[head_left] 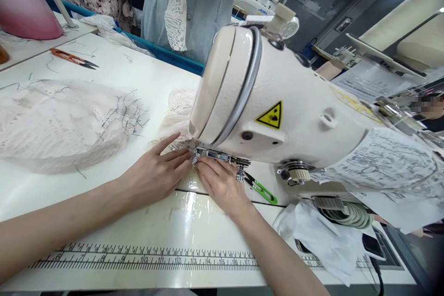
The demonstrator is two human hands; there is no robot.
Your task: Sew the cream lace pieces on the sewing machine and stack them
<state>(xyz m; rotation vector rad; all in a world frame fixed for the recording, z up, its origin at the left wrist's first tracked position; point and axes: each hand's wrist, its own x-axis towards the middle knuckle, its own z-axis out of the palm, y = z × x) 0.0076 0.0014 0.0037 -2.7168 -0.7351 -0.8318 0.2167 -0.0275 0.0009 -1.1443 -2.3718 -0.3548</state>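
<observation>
White lace fabric lies bunched under the head of a sewing machine, partly hidden behind it. My left hand rests on the lace left of the presser foot, its fingers stretched out and one finger apart from the others. Close by on the right, my right hand has its fingers together at the lace edge beside the needle area. Those fingertips are partly covered by the machine's metal parts, and the needle itself is hard to make out. Green thread snips lie just right of my right hand.
A heap of pale lace with dark loose threads lies at left, below orange snips. A printed ruler runs along the front edge. White cloth sits at right. Across the table, a person holds white lace.
</observation>
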